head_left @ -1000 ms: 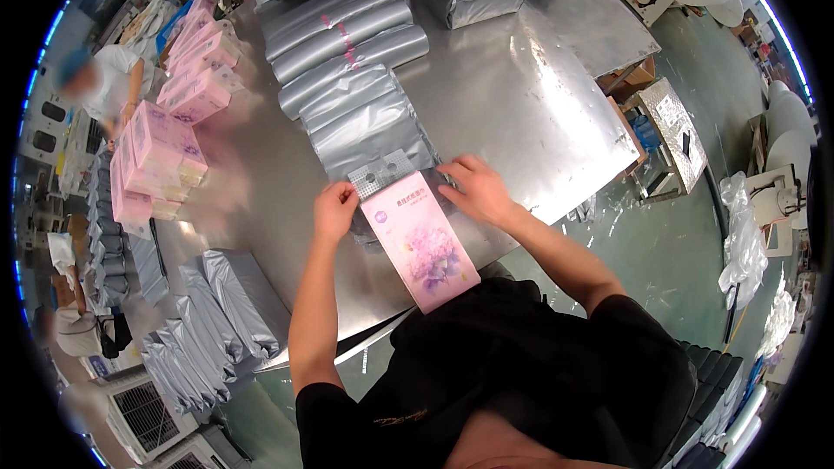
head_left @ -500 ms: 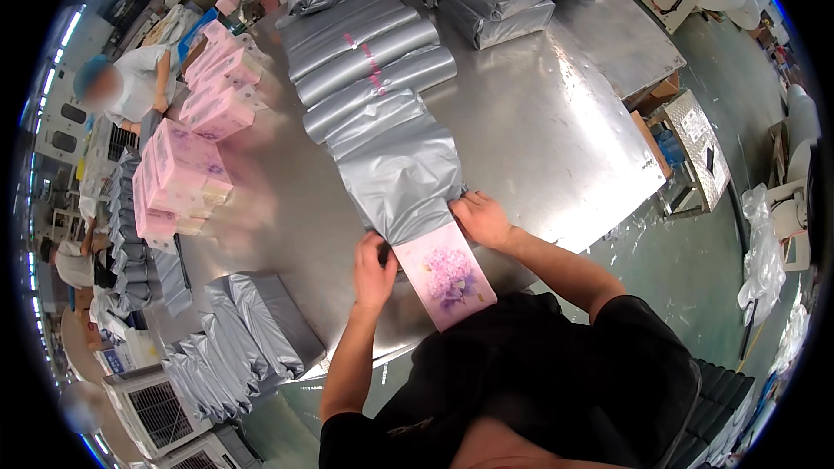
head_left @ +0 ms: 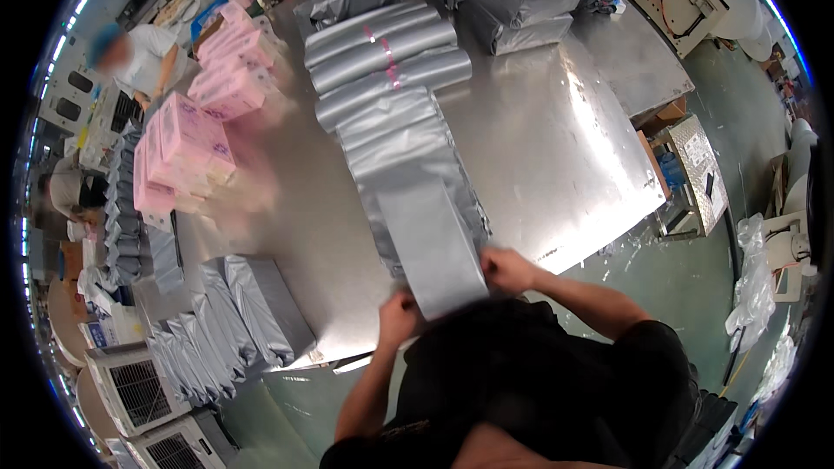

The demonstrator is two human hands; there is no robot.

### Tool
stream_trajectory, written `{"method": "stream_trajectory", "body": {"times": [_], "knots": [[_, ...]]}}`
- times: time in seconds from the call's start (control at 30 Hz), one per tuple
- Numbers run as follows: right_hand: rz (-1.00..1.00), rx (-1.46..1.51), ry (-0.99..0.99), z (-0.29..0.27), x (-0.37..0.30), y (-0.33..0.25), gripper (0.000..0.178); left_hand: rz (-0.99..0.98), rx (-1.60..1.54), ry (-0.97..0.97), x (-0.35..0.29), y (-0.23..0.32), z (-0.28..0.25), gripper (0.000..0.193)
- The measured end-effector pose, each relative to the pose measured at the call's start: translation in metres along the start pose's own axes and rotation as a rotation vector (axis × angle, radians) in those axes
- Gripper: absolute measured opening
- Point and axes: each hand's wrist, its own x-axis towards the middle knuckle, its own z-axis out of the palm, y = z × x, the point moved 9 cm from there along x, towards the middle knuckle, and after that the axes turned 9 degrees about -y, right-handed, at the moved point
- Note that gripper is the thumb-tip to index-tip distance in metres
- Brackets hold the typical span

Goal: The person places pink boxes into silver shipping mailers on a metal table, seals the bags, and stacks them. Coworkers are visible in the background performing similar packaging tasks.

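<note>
A grey plastic mailing bag [head_left: 432, 252] lies at the table's near edge, pulled over a flat, box-like shape that reaches my body. No pink of the flowered box shows through it. My left hand [head_left: 399, 318] is closed on the bag's left edge near its mouth. Across from it, my right hand [head_left: 510, 270] grips the right edge, its fingers curled inward. Beyond the bag, more flat grey bags [head_left: 395, 135] overlap in a stack, leading up to rolled bundles of grey bags [head_left: 391, 74] with a pink strip across them.
Pink flowered boxes [head_left: 195, 143] stand in a row along the metal table's [head_left: 556, 148] left side. Grey wrapped packages [head_left: 269, 308] lean together at the near left corner. Large grey parcels [head_left: 530, 4] are piled at the far side. Two co-workers [head_left: 143, 56] are across the table.
The grey bag has come toward me over the pink flowered box and now covers it. Both hands have moved nearer my body with the bag's edges.
</note>
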Motion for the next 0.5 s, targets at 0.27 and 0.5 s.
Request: {"method": "stream_trajectory", "body": {"times": [0.27,0.5], "knots": [[-0.062,-0.133,-0.078,0.023,0.007,-0.055,0.025,0.008,-0.553,0.334,0.019,-0.019,0.01,0.01],[0.074,-0.547,-0.182,0.071,0.12,-0.048,0.025,0.022,-0.559,0.298,0.013,-0.033,0.011,0.015]]}}
